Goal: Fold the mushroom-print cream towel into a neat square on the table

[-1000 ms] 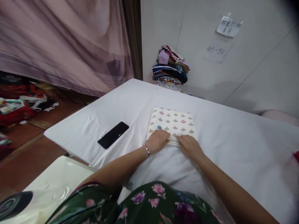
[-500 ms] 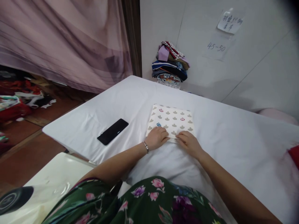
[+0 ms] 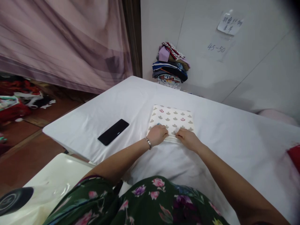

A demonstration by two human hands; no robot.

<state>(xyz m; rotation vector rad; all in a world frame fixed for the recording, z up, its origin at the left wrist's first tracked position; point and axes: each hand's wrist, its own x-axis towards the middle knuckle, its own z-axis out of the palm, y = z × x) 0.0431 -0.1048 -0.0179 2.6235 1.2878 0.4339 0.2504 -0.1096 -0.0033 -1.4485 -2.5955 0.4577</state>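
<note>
A folded white cloth (image 3: 172, 117) with grey, red and blue printed shapes lies flat on the white-covered table (image 3: 225, 134). At its near left edge, my left hand (image 3: 157, 135) has its fingers closed on the top layer. My right hand (image 3: 188, 138) pinches the same near edge farther right, a small gap between the two hands. Folded layers show below the fingertips along that edge. To the left of the cloth lies a black phone (image 3: 113, 132), touched by neither hand.
Against the wall behind the table stands a stack of folded clothes (image 3: 171, 64). A pink curtain (image 3: 70, 43) hangs at the back left. A cream surface (image 3: 58, 172) adjoins the table at lower left. Something red (image 3: 294, 156) is at the right edge.
The fingers of both hands have curled in more tightly at the cloth's near edge, where more of the lower layers now shows. The cloth has stayed in its place.
</note>
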